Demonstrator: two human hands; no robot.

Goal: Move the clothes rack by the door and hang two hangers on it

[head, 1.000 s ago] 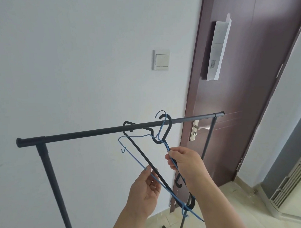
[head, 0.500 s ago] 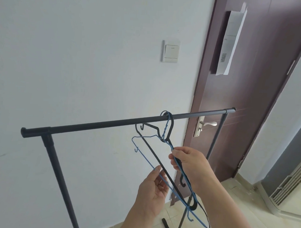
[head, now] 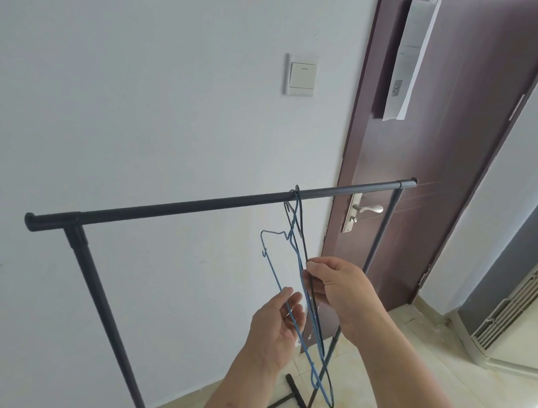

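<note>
Our right hand (head: 335,285) pinches both hangers (head: 302,266), steadying them while their hooks settle over the rack (head: 200,206) beside the door (head: 446,149); our left hand (head: 275,329) stays open, supporting underneath.

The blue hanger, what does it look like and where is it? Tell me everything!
The blue hanger is thin, looks like coated wire, bent into a triangle with small notches at the shoulders. Its hook is over the black rack bar, beside a black hanger. It hangs tilted toward the person, not straight down. The left hand touches its lower wire with open fingers, and the right hand pinches the wires near the middle.
</note>
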